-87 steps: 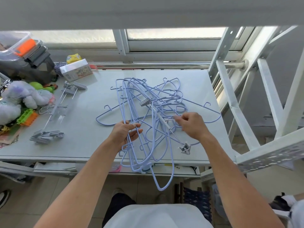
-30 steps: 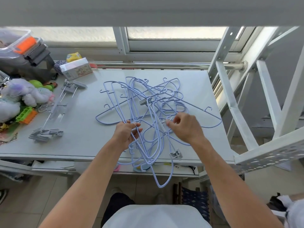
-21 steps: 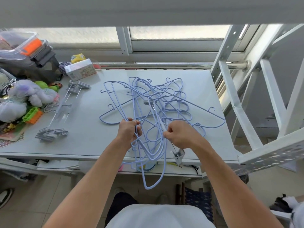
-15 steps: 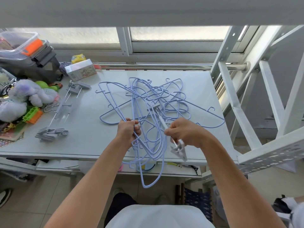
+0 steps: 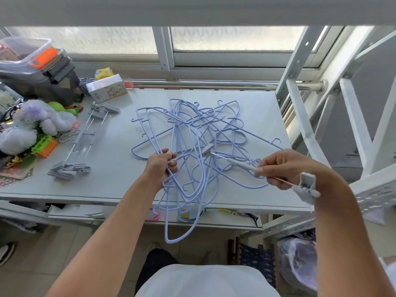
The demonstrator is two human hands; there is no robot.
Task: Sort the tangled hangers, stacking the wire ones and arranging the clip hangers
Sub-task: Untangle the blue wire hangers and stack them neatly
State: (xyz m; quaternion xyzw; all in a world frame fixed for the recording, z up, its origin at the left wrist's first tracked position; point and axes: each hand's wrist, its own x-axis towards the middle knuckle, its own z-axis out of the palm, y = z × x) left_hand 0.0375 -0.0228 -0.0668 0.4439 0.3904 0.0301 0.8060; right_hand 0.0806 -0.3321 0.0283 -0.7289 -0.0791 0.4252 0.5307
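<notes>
Left hand [image 5: 161, 166] clenching wire hangers [image 5: 192, 151], right hand [image 5: 285, 168] pinching clip hanger [image 5: 233, 161]; best draw rod out lengthwise, avoiding snags.

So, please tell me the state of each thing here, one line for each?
Left hand: closed on several blue wire hangers.
Right hand: closed on the rod of one clip hanger.
Blue wire hangers: tangled in a pile, some hanging over the table edge.
Held clip hanger: partly inside the tangle, one clip by the wrist.
Sorted clip hangers: lying together on the table, left side.
</notes>
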